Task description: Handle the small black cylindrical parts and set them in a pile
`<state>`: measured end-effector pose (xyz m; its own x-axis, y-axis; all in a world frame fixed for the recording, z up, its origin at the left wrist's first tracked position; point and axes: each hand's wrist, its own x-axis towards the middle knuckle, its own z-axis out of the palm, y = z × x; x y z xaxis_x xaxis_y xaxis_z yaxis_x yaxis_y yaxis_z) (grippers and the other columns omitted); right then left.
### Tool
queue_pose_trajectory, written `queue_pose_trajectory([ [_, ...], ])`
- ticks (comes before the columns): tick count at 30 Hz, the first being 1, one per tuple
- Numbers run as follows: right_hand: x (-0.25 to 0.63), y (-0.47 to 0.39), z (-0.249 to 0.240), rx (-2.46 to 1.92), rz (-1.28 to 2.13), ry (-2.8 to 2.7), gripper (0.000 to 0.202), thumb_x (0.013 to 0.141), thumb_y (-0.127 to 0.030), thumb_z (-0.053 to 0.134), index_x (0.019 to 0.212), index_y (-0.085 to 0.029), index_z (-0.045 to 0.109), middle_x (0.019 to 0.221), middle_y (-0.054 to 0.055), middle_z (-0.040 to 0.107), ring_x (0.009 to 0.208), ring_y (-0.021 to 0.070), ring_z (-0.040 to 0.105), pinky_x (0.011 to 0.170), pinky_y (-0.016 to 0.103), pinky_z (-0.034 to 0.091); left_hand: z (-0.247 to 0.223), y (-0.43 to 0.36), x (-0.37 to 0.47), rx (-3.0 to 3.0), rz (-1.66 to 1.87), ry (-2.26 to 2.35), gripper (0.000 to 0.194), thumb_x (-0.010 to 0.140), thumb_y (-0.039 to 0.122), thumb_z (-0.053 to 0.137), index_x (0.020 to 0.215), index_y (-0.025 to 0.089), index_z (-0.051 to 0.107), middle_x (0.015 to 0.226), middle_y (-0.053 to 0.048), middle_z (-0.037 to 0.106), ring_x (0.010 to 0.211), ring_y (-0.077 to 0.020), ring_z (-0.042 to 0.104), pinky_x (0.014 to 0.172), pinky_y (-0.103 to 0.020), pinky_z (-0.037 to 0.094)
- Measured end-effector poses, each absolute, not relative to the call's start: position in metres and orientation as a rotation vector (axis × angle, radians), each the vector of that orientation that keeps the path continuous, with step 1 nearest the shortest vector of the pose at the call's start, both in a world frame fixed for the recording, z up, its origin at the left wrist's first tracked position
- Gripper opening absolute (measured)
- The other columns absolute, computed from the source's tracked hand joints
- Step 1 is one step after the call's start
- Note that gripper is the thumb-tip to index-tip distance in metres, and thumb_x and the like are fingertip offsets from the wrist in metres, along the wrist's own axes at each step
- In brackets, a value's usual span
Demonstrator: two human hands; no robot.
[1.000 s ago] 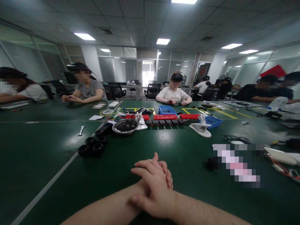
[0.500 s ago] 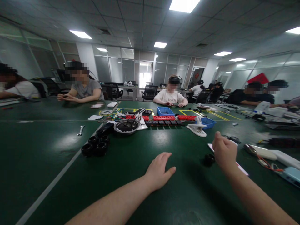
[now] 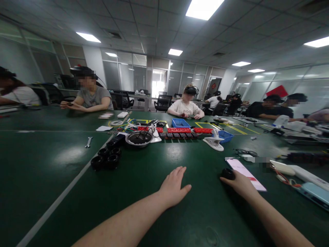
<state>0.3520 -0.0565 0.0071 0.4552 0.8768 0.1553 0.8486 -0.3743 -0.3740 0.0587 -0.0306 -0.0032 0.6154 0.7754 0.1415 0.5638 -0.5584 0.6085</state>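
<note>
At one o'clock on the flat green tabletop [image 3: 144,178], a short, round, black, seemingly plastic piece [image 3: 228,173] sits against the curled right hand [image 3: 241,183], how firmly I cannot tell, probably light, stiff and slick, best taken round its sides, while the left hand [image 3: 173,187] is spread, apparently empty, at twelve.

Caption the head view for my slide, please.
Right hand around a small round black part, left hand open over a glossy green table.

That green tabletop [image 3: 151,159] has round black things [image 3: 112,161] left of the left fingers [image 3: 180,171], a pink thing [image 3: 242,167] by the right fingers [image 3: 227,181].
</note>
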Motion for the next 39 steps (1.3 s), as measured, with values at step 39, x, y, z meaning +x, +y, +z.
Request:
queue_pose_trajectory([
  [39, 0.189, 0.015, 0.002, -1.479, 0.67, -2.387, 0.034, 0.05, -0.035, 0.078, 0.07, -0.017, 0.057, 0.07, -0.002, 0.055, 0.065, 0.0153, 0.049, 0.056, 0.023, 0.033, -0.001, 0.006, 0.015, 2.019, 0.748, 1.177, 0.032, 0.056, 0.023, 0.076, 0.081, 0.019, 0.057, 0.085, 0.0, 0.054, 0.081, -0.0184, 0.05, 0.07, -0.026, 0.039],
])
